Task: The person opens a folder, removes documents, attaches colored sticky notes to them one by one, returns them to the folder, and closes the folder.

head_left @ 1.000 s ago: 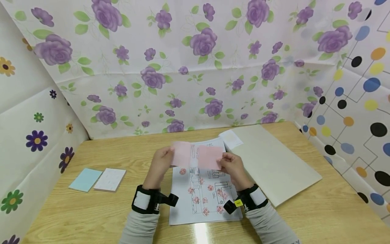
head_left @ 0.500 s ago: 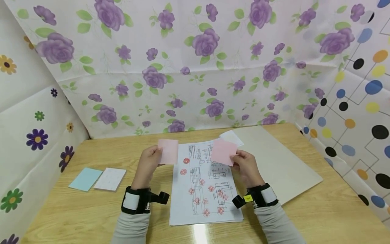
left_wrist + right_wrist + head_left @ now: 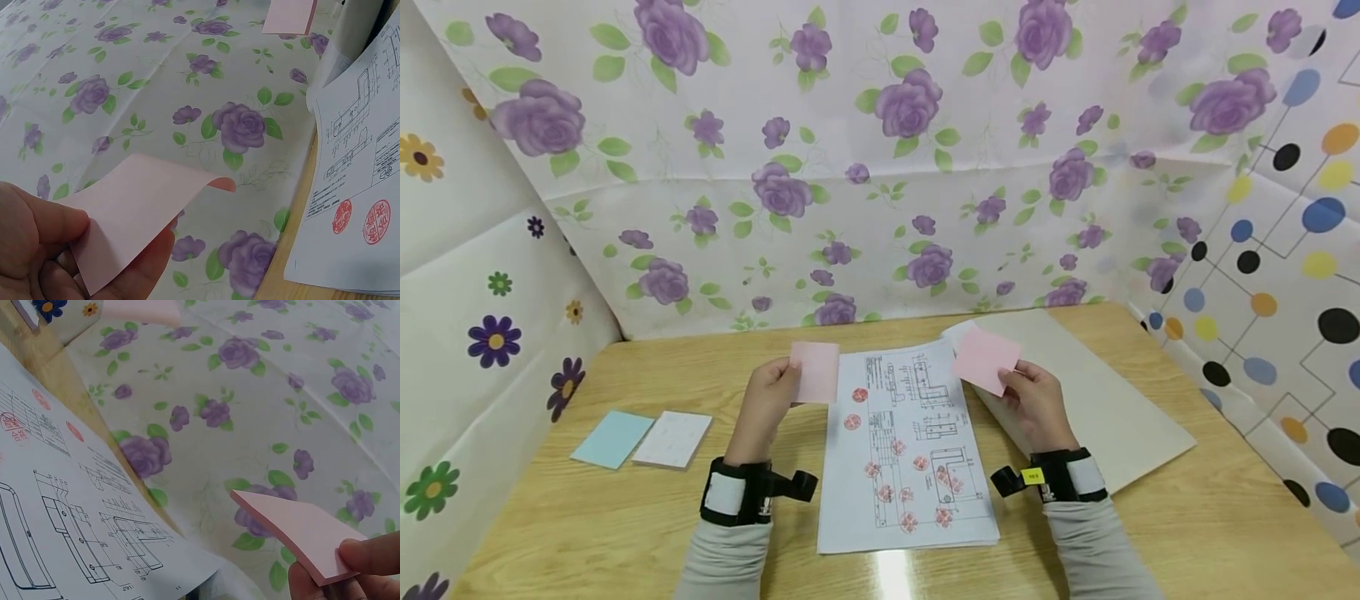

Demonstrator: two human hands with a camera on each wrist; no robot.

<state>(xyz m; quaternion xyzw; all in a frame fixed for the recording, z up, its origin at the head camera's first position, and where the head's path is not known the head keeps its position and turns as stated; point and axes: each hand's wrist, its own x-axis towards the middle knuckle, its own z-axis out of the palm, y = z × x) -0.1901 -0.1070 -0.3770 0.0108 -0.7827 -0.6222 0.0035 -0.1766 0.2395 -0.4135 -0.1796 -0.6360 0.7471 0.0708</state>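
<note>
My left hand (image 3: 767, 398) pinches a single pink sticky note (image 3: 817, 372) by its side, above the left far edge of some printed drawings (image 3: 852, 521). In the left wrist view this note (image 3: 134, 209) is thin and its far end curls over. My right hand (image 3: 1037, 407) grips a pink sticky note pad (image 3: 985, 358) between thumb and fingers, raised over the far right corner of the drawings. The right wrist view shows the pad (image 3: 306, 531) has a visible thickness. The drawings carry several red stamps and lie flat in a stack.
A large cream board (image 3: 1105, 417) lies right of the drawings. At its far left corner a white paper (image 3: 953, 332) shows partly behind the pink pad. To the left on the wooden table (image 3: 602, 533) are a light blue pad (image 3: 612, 439) and a white pad (image 3: 672, 440). Floral sheeting (image 3: 850, 242) stands behind.
A second ago both hands held the pink papers close together above the drawings. They have moved apart, the left hand leftward with the note, the right hand rightward with the pad.
</note>
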